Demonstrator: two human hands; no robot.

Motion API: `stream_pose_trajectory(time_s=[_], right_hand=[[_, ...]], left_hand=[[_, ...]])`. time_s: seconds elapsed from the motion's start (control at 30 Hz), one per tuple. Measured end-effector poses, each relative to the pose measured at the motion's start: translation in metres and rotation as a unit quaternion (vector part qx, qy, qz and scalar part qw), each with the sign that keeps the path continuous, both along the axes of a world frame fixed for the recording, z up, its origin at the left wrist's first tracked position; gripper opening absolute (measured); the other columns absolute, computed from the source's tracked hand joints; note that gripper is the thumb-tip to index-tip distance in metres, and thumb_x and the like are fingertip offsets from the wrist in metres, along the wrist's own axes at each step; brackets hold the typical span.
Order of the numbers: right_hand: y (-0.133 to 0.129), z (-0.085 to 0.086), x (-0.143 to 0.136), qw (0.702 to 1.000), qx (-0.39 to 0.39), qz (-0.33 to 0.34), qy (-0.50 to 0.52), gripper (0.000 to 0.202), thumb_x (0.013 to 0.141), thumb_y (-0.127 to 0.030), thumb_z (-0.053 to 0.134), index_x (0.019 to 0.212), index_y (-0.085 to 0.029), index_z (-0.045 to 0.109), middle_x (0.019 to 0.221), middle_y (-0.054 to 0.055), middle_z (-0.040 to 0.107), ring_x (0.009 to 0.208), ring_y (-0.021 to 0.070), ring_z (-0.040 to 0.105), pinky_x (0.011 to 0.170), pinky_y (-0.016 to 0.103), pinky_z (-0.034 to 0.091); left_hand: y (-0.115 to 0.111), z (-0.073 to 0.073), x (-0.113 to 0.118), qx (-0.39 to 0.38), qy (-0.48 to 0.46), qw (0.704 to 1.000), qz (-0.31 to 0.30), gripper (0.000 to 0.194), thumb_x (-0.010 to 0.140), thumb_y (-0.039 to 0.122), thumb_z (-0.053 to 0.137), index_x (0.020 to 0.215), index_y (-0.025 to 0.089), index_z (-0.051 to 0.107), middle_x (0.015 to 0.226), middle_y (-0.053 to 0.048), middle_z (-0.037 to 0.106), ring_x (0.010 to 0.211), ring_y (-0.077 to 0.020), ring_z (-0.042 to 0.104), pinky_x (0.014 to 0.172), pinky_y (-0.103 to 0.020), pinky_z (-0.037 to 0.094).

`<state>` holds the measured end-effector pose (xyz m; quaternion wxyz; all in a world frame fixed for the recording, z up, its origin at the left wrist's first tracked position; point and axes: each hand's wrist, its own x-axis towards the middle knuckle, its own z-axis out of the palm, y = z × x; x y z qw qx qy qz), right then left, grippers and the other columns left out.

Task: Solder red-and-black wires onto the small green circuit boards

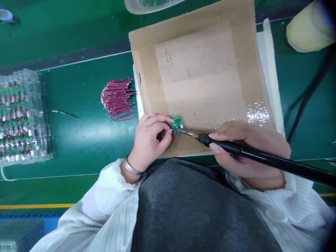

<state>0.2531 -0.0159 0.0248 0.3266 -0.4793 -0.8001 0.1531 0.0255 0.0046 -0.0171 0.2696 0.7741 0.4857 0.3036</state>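
Note:
A small green circuit board (177,123) with a white connector lies near the front edge of a cardboard sheet (210,94). My left hand (153,134) is at its left side, a fingertip against the board's edge. Thumb and finger of that hand are pinched on what looks like a thin dark red wire (160,134), mostly hidden by the fingers. A black soldering iron (236,148) is gripped in my right hand (252,150). Its metal tip reaches the lower edge of the board, close to my left fingertips.
Left of the cardboard lies a bundle of short red and black wires (118,98). A single green-sheathed lead (65,113) rests farther left, beside stacked clear trays (25,119) of parts. A clear plastic tub (152,5) stands behind; a pale yellow cylinder (309,28) and black cable (307,101) are right.

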Motion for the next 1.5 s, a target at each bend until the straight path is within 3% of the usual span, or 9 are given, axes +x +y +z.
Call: stream_pose_trajectory(time_s=[0.2,0.8,1.13,1.23,1.4,1.5], right_hand=[[-0.002,-0.005,0.001,1.0,0.011,0.0,0.016,0.014,0.075,-0.018,0.068,0.086,-0.025,0.061,0.07,0.001,0.068,0.062,0.0182,0.067,0.053,0.03,0.055],[-0.007,-0.011,0.002,0.997,-0.056,-0.016,0.043,0.01,0.079,-0.022,0.064,0.087,-0.027,0.062,0.076,0.002,0.068,0.068,0.0198,0.068,0.058,0.035,0.055],[-0.008,-0.013,0.001,0.998,-0.039,-0.018,0.05,0.011,0.078,-0.021,0.066,0.086,-0.027,0.063,0.076,0.002,0.069,0.069,0.0203,0.069,0.059,0.036,0.056],[-0.006,-0.01,0.001,0.998,-0.035,-0.013,0.056,0.011,0.078,-0.021,0.065,0.086,-0.028,0.062,0.075,0.001,0.069,0.067,0.0198,0.068,0.059,0.035,0.057],[-0.001,-0.009,0.002,0.997,-0.008,0.061,0.05,0.016,0.074,-0.015,0.066,0.086,-0.025,0.062,0.07,0.001,0.068,0.062,0.0171,0.067,0.053,0.029,0.055],[-0.004,-0.012,0.004,0.997,-0.04,0.047,0.055,0.005,0.078,-0.022,0.062,0.082,-0.026,0.062,0.067,0.002,0.067,0.062,0.019,0.067,0.057,0.034,0.057]], left_hand=[[0.0,0.0,0.0,0.002,-0.003,1.0,0.0,0.012,0.082,0.011,0.063,0.073,0.019,0.062,0.097,-0.002,0.074,0.09,-0.0173,0.063,0.089,-0.038,0.047],[0.0,0.001,0.001,-0.001,0.001,1.0,0.004,0.013,0.083,0.012,0.062,0.072,0.02,0.062,0.097,-0.001,0.074,0.091,-0.0181,0.064,0.089,-0.039,0.047],[0.0,0.0,0.001,0.003,0.005,1.0,0.003,0.013,0.083,0.011,0.062,0.073,0.02,0.062,0.097,-0.001,0.074,0.091,-0.018,0.064,0.089,-0.039,0.047],[0.0,0.0,0.001,0.003,0.004,1.0,0.004,0.013,0.083,0.012,0.061,0.072,0.02,0.062,0.097,-0.001,0.074,0.091,-0.018,0.064,0.089,-0.039,0.047],[0.0,0.0,0.001,0.002,0.001,1.0,0.007,0.014,0.082,0.011,0.063,0.072,0.02,0.062,0.097,-0.002,0.074,0.089,-0.0177,0.063,0.089,-0.039,0.047],[0.0,0.0,0.001,0.003,0.0,1.0,0.006,0.013,0.082,0.011,0.063,0.072,0.019,0.062,0.097,-0.002,0.075,0.089,-0.0176,0.063,0.089,-0.039,0.047]])
